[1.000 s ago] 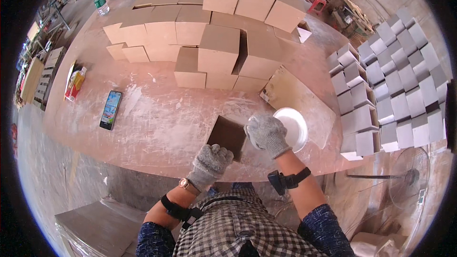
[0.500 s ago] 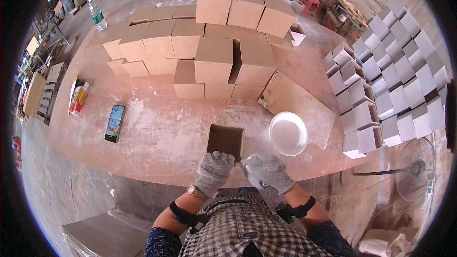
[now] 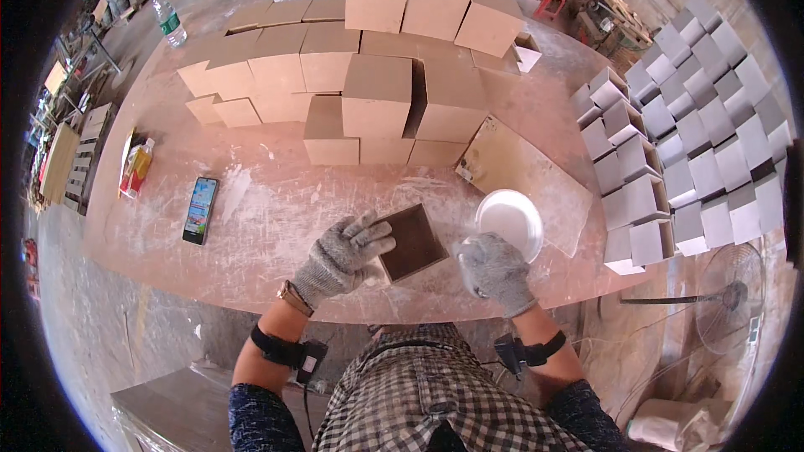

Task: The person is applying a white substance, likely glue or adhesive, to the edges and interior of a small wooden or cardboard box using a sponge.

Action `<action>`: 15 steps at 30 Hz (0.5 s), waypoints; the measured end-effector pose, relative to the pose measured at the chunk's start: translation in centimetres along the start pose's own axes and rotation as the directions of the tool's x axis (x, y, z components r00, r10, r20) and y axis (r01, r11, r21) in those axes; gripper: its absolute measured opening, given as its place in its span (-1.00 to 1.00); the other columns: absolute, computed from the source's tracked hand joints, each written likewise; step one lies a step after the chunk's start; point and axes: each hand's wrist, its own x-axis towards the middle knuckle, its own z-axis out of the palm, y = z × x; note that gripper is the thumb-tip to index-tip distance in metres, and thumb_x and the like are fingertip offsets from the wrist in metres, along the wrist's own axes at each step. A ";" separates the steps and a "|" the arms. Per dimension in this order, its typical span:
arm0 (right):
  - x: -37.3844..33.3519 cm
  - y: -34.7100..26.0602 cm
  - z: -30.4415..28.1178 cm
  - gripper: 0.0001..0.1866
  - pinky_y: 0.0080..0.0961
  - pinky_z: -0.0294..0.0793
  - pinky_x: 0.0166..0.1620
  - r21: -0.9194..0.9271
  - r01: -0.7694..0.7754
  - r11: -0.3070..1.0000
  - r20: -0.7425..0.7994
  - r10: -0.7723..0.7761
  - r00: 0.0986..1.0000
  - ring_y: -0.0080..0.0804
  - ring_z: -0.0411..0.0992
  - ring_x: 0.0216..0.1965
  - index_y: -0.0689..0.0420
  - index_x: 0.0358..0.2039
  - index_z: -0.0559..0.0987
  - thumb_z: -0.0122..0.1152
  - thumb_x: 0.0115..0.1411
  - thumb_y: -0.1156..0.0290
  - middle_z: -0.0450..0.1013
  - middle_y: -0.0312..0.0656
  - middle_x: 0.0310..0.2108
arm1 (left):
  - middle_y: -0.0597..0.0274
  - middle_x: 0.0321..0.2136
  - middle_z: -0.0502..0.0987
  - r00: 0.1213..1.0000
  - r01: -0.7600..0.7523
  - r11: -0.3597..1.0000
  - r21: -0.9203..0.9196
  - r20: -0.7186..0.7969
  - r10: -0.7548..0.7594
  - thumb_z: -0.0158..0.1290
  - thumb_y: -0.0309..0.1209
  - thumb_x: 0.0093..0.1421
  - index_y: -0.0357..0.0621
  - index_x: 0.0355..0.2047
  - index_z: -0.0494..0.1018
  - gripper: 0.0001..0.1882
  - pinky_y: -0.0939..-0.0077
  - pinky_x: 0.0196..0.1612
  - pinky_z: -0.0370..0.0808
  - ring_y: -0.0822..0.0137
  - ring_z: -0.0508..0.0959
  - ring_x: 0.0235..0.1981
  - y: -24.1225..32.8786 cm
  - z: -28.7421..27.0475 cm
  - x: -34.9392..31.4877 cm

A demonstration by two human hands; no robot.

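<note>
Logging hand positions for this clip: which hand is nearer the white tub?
Right. The right hand is at the near-left edge of the white tub; the left hand is farther left, left of the open box.

Right hand (image 3: 497, 274): fingertips blurred — grip contents cannot be told. White tub (image 3: 509, 216): lower rim partly hidden behind right hand. Open box (image 3: 414, 243): left edge partly covered by left hand (image 3: 343, 256). Phone (image 3: 200, 211): screen detail too small. Checked apron (image 3: 410, 398) — cut off by lower edge.

place: workshop | stacked boxes (image 3: 377, 88) | smeared worktable (image 3: 268, 259) | caged fan (image 3: 734, 295) | far left: probably a pallet (image 3: 89, 156), blurred
</note>
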 end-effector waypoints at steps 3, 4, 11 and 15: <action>-0.2 -0.2 2.6 -0.77 -0.16 0.46 -0.21 -0.071 0.113 0.991 -0.016 -0.114 0.993 -0.10 0.47 -0.23 0.10 -0.38 0.53 0.10 0.16 0.19 0.49 -0.09 -0.32 | 0.14 0.00 0.45 0.996 -0.085 0.996 -0.008 0.025 0.086 0.23 -0.23 -0.07 -0.02 -0.10 0.47 -0.52 0.04 0.12 0.34 0.05 0.32 0.18 -0.9 1.8 -0.8; -0.3 -0.3 3.4 -0.79 -0.17 0.46 -0.23 -0.144 0.012 0.990 0.065 -0.003 0.998 -0.10 0.46 -0.24 0.10 -0.38 0.52 0.10 0.15 0.22 0.46 -0.07 -0.34 | 0.14 0.00 0.45 0.996 -0.081 0.997 -0.013 0.027 0.081 0.23 -0.23 -0.07 -0.02 -0.10 0.47 -0.52 0.04 0.12 0.34 0.05 0.32 0.18 -1.3 2.9 -1.0; 0.1 -12.0 4.2 -0.94 -0.26 0.42 -0.49 -0.305 0.257 0.917 0.180 -0.209 0.961 -0.22 0.41 -0.42 0.04 -0.44 0.45 0.06 0.04 0.38 0.33 -0.16 -0.46 | 0.21 -0.03 0.47 0.995 -0.083 0.997 0.010 -0.053 0.083 0.22 -0.26 -0.11 -0.01 -0.22 0.53 -0.62 0.11 0.14 0.34 0.11 0.31 0.19 -1.7 3.7 -1.3; -0.4 -10.7 6.0 -0.94 -0.26 0.41 -0.52 -0.297 0.172 0.939 0.212 -0.111 0.971 -0.22 0.41 -0.47 0.04 -0.45 0.43 0.08 0.03 0.38 0.31 -0.18 -0.48 | 0.17 -0.04 0.47 0.995 -0.082 0.994 -0.074 -0.067 0.077 0.24 -0.29 -0.14 -0.02 -0.26 0.50 -0.63 0.04 0.12 0.36 0.03 0.31 0.18 -1.2 3.4 -0.7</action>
